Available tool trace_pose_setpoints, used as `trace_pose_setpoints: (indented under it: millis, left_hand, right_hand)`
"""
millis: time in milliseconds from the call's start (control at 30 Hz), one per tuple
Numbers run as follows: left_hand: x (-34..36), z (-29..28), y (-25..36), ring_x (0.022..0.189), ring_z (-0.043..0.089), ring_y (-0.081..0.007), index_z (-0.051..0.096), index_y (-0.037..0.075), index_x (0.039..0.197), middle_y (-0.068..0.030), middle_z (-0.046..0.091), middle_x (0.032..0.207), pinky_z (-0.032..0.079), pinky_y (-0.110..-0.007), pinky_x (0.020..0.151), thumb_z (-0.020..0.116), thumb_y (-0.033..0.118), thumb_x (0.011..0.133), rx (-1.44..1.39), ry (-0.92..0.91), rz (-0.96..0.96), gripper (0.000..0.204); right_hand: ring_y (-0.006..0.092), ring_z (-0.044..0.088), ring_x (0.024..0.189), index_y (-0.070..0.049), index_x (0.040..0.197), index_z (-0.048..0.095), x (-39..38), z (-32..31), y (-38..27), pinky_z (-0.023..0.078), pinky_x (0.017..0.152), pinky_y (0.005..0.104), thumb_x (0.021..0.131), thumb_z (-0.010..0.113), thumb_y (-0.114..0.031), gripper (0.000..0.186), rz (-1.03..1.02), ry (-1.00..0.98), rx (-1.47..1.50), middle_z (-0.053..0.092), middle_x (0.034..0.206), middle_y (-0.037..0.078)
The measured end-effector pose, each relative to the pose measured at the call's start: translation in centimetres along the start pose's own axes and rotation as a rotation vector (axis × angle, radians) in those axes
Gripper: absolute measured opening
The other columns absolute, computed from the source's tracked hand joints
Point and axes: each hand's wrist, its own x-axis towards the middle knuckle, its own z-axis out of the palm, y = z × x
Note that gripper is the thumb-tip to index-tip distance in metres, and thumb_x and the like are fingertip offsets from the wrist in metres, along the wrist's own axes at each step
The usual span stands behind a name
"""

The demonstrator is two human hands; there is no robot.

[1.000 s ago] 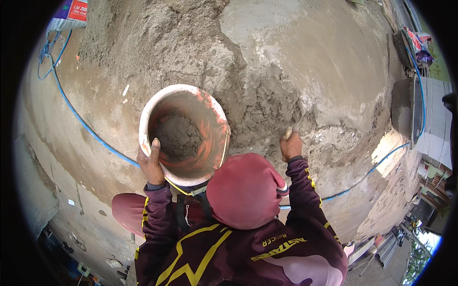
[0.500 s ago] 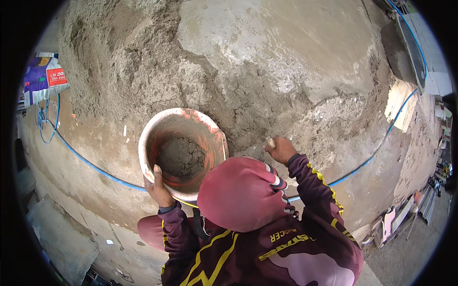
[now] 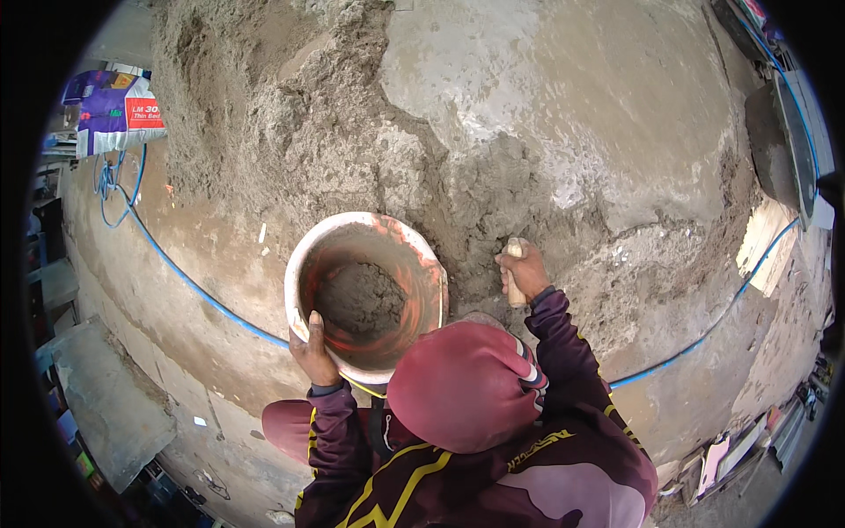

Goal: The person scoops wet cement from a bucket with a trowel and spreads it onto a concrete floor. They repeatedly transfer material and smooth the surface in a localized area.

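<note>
A round bucket [image 3: 293, 280] with a pale, orange-streaked rim tilts toward the wet heap in front of me. Grey mortar [image 3: 359, 297] lies in its bottom. My left hand [image 3: 314, 354] grips the near left rim, thumb over the edge. To the right of the bucket, my right hand [image 3: 529, 269] is closed round the handle of a wooden-handled trowel [image 3: 516, 295]. Its blade cannot be told apart from the grey mix around it. Under and beyond that hand spreads a rough bed of wet mortar [image 3: 414, 176].
A blue hose [image 3: 207, 299] runs across the floor on both sides of me. At the far left stands a purple and white bag [image 3: 119, 114]. A dark basin [image 3: 770, 145] and a wood board [image 3: 767, 246] lie at the right. Smooth wet mix [image 3: 607, 88] covers the far floor.
My right hand has turned, so the trowel's handle now points back toward me. The left hand keeps its hold on the bucket rim. The whole view has shifted slightly.
</note>
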Motion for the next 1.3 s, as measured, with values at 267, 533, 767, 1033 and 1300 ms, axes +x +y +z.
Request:
trace_pose_setpoints:
  millis: [267, 533, 767, 1033, 1300]
  left_hand:
    - [0.2, -0.3, 0.4, 0.102, 0.055, -0.0144, 0.053, -0.006, 0.128, -0.0086, 0.062, 0.114, 0.043, -0.028, 0.091, 0.061, 0.014, 0.094, 0.054, -0.015, -0.041, 0.041]
    - [0.2, -1.2, -0.8, 0.116, 0.055, -0.0254, 0.052, 0.001, 0.13, -0.0149, 0.06, 0.122, 0.041, -0.036, 0.101, 0.071, 0.029, 0.087, 0.075, 0.01, -0.066, 0.055]
    - [0.5, -1.2, -0.5, 0.114, 0.055, -0.0213, 0.052, 0.0, 0.13, -0.0118, 0.06, 0.123, 0.041, -0.035, 0.1, 0.071, 0.029, 0.088, 0.08, 0.053, 0.096, 0.055]
    - [0.3, -2.1, 0.1, 0.077, 0.054, -0.0116, 0.062, -0.004, 0.108, -0.0032, 0.062, 0.086, 0.045, -0.028, 0.072, 0.07, 0.028, 0.089, 0.022, 0.1, -0.083, 0.038]
    - [0.8, -2.9, -0.7, 0.094, 0.053, -0.0136, 0.059, -0.007, 0.117, -0.0062, 0.061, 0.104, 0.042, -0.028, 0.085, 0.064, 0.021, 0.094, -0.051, 0.047, -0.005, 0.037]
  right_hand:
    - [0.0113, 0.049, 0.044, -0.007, 0.096, 0.053, -1.3, 0.1, -5.5, 0.045, 0.037, 0.028, 0.084, 0.065, -0.009, 0.017, -0.096, -0.129, 0.105, 0.051, 0.063, 0.002]
    - [0.0099, 0.053, 0.073, -0.003, 0.11, 0.051, -6.1, -6.0, -4.7, 0.045, 0.068, 0.025, 0.082, 0.065, -0.007, 0.031, -0.3, -0.085, -0.261, 0.055, 0.085, 0.001]
    - [0.0206, 0.061, 0.072, 0.0, 0.114, 0.05, -5.9, -0.7, -5.0, 0.052, 0.063, 0.0345, 0.081, 0.064, -0.002, 0.036, -0.48, -0.437, -0.534, 0.059, 0.092, 0.01]
    - [0.0374, 0.068, 0.088, -0.001, 0.122, 0.056, -5.3, 10.8, -3.0, 0.054, 0.074, 0.0436, 0.078, 0.071, -0.024, 0.052, -0.815, -0.603, -1.053, 0.068, 0.093, 0.024]
    - [0.0167, 0.054, 0.048, 0.0, 0.102, 0.057, -14.8, -7.4, 0.7, 0.048, 0.048, 0.0321, 0.091, 0.063, -0.021, 0.025, 0.106, 0.181, -0.503, 0.056, 0.065, 0.005]
